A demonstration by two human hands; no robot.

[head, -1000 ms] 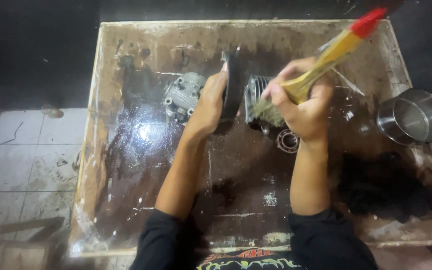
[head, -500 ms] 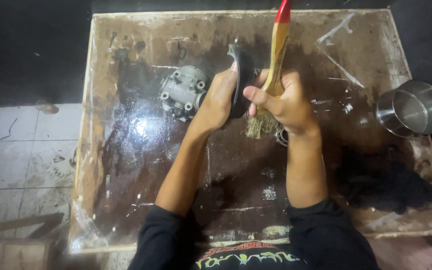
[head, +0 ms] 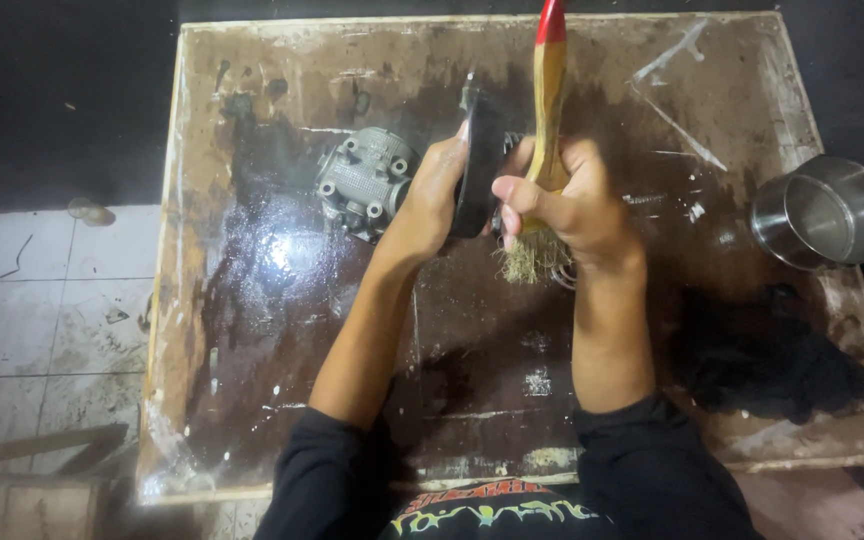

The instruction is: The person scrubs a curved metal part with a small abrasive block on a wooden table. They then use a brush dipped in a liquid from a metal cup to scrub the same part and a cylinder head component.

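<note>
Both hands [head: 512,195] work: left grips black part [head: 479,160]; right, brush [head: 546,150].

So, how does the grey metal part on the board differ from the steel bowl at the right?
The grey metal part is blocky, with bolt bosses and ribs; the steel bowl is round, smooth and hollow. The part looks dull and cast; the bowl is shiny. The part lies beside the left hand; the bowl sits apart at the right edge of the board. Both are metal, and neither is held.
</note>
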